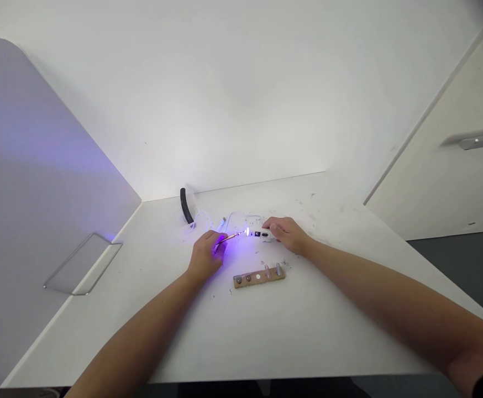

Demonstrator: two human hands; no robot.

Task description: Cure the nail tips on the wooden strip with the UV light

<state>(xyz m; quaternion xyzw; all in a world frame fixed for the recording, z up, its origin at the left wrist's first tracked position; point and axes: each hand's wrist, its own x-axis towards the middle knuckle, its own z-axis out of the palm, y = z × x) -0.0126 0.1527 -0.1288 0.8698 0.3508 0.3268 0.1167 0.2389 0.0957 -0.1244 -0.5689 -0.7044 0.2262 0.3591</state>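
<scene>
My left hand is closed around a slim copper-coloured pen-like stick, which points right toward a bright light. My right hand grips a small white handheld lamp with a dark display on its body. The lamp's lit end faces left and throws violet light over my left fingers and the stick. What the stick's tip carries is lost in the glare. Just below both hands lies a narrow wooden strip, with small silvery and clear pieces standing on it and a white dot at its middle.
Behind my left hand are a white cable and a curved black handle-like piece. A bent metal wire frame leans at the left panel. Dark specks dot the white table. White walls enclose the back and sides.
</scene>
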